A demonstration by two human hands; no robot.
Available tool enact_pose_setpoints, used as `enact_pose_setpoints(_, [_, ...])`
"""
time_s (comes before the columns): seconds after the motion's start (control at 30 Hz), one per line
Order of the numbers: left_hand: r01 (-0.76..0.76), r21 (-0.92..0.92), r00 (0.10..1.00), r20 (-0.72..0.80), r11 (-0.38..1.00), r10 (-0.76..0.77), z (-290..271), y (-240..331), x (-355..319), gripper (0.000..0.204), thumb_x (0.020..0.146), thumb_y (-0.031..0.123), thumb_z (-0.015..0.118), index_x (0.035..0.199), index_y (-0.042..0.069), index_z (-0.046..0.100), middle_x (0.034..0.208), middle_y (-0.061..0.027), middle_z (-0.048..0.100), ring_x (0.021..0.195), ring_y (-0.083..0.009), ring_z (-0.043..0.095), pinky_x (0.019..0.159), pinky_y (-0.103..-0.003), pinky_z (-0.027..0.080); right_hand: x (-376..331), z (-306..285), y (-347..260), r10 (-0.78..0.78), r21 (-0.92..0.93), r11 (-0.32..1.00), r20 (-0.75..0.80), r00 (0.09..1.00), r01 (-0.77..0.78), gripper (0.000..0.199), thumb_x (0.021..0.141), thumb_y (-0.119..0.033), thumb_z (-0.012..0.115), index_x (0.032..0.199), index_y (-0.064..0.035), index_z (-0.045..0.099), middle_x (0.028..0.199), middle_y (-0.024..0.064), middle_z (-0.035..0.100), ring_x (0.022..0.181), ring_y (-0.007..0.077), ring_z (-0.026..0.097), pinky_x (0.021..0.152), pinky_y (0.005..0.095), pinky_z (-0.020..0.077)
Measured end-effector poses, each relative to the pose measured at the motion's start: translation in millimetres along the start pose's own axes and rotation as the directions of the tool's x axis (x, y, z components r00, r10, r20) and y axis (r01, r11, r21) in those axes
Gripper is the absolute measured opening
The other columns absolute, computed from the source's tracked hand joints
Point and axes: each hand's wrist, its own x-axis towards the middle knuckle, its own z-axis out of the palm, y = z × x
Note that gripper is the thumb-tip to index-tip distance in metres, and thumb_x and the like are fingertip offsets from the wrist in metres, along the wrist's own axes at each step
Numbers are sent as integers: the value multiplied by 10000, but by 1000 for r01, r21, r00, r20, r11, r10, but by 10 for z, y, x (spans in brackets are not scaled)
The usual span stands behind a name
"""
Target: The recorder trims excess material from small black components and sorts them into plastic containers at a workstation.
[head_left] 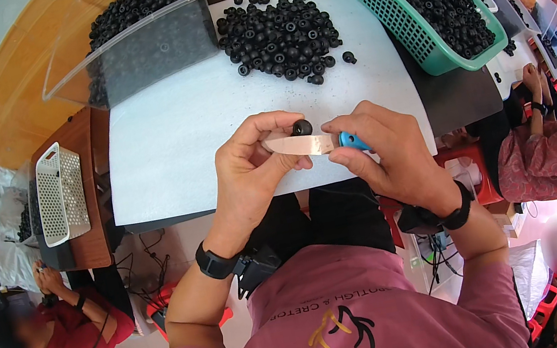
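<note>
Between the thumb and fingers of my left hand is a small round black part with a hole in it. My right hand grips a knife by its blue handle. The knife's blade points left and lies across the front of the black part, close to my left thumb. Whether the edge touches the part I cannot tell. Both hands are above the near edge of a white work sheet. Beyond them lies a heap of similar black parts.
A clear plastic bin of black parts stands far left, a green basket of them far right. At the left is a white perforated basket. Co-workers sit on both sides, one in red, another in a patterned garment.
</note>
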Motion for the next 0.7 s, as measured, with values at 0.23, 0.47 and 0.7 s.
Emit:
enact_pose_setpoints(0.23, [4, -77, 999, 49, 997, 0, -29, -41, -4, 268, 891, 23, 638, 1151, -17, 587, 954, -80, 645, 777, -143, 664, 698, -239, 540, 9, 23, 11, -54, -42, 998, -41, 998, 52, 272, 806, -199, 726, 1012, -60, 614, 749, 84, 566, 597, 266, 561, 499, 358, 429])
enact_pose_setpoints(0.47, [32, -61, 998, 61, 998, -28, -28, -40, 11, 267, 891, 23, 638, 1152, -9, 593, 950, -86, 655, 792, -141, 662, 714, -242, 539, 16, 34, 28, -47, -44, 998, -55, 997, 45, 275, 807, -209, 726, 1007, -56, 615, 749, 84, 569, 595, 270, 562, 494, 358, 426])
enact_pose_setpoints(0.7, [-22, -83, 994, 109, 996, 31, -53, -41, 55, 268, 880, -9, 632, 1145, -18, 594, 1021, -84, 602, 864, -151, 647, 749, -250, 535, 39, 29, 29, -41, -13, 999, -33, 999, 41, 264, 812, -214, 724, 997, -57, 621, 757, 84, 575, 603, 272, 570, 502, 357, 435])
